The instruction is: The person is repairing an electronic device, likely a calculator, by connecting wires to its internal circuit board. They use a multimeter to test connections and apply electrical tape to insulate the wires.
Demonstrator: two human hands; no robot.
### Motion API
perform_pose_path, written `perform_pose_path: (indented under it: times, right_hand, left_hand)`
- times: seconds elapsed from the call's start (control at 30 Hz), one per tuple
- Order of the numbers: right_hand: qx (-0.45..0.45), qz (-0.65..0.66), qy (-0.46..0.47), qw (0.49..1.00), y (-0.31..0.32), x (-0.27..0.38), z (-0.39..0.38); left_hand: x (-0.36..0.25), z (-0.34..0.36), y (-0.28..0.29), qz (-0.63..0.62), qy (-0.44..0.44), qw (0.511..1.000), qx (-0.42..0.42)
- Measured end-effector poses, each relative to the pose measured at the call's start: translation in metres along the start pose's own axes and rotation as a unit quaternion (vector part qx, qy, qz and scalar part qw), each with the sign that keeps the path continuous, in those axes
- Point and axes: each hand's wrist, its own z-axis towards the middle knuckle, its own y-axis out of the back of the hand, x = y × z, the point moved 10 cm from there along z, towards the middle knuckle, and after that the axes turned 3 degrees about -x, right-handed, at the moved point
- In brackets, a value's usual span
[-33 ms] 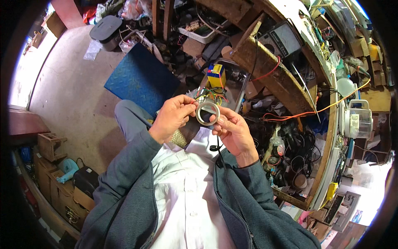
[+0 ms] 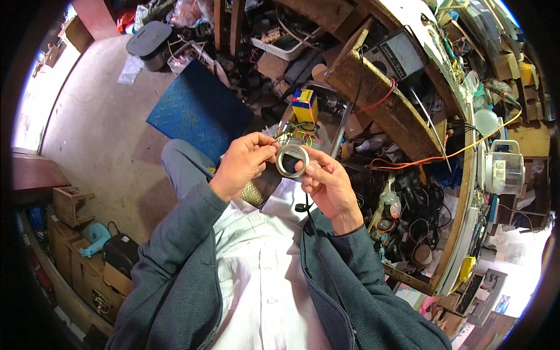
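Both of my hands are raised over my lap. My right hand (image 2: 329, 189) grips a silvery ring-shaped roll (image 2: 291, 173), apparently tape, by its right side. My left hand (image 2: 239, 166) is pinched closed at the roll's upper left edge; what lies between thumb and forefinger is too small to make out. Thin red, green and yellow wires (image 2: 300, 134) show just behind the roll, near a yellow and blue battery (image 2: 304, 108) in a metal tray (image 2: 333, 137). A black cable (image 2: 315, 233) with a small clip hangs below my right hand, down my jacket front.
A blue textured mat (image 2: 195, 108) lies ahead-left on the concrete floor (image 2: 93, 128). A wooden frame (image 2: 385, 116) and meter (image 2: 394, 55) stand right, above a tangle of black cables (image 2: 420, 216). A lidded dark bin (image 2: 149, 41) is at back left; cardboard boxes (image 2: 87, 271) are at lower left.
The roll has turned very slightly, and its opening looks darker. Both hands are in nearly the same place.
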Motion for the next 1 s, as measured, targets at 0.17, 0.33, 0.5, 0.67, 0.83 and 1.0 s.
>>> perform_pose_path:
  times: [0.17, 0.33, 0.5, 0.67, 0.83, 1.0]
  right_hand:
    - [-0.046, -0.020, -0.001, 0.999, 0.009, -0.008, 0.001]
    - [-0.024, 0.009, 0.001, 1.000, 0.002, -0.012, 0.003]
    - [-0.025, 0.103, -0.001, 0.994, 0.000, -0.010, 0.005]
    - [-0.010, 0.073, 0.000, 0.997, -0.001, -0.014, 0.008]
    - [-0.015, 0.004, -0.001, 1.000, -0.001, -0.020, 0.008]
    - [-0.002, -0.099, 0.050, 0.994, -0.015, -0.013, 0.004]
  left_hand:
    - [-0.006, -0.003, -0.002, 0.077, -0.032, 0.996, -0.015]
    - [-0.006, 0.001, 0.002, 0.089, -0.087, 0.992, -0.025]
    - [0.004, 0.006, 0.009, 0.094, -0.068, 0.993, -0.027]
    - [0.007, -0.005, -0.011, -0.009, 0.049, 0.998, 0.043]
    - [0.006, -0.005, -0.009, -0.075, 0.080, 0.994, 0.017]
    - [0.015, 0.000, 0.000, -0.177, 0.096, 0.979, 0.016]
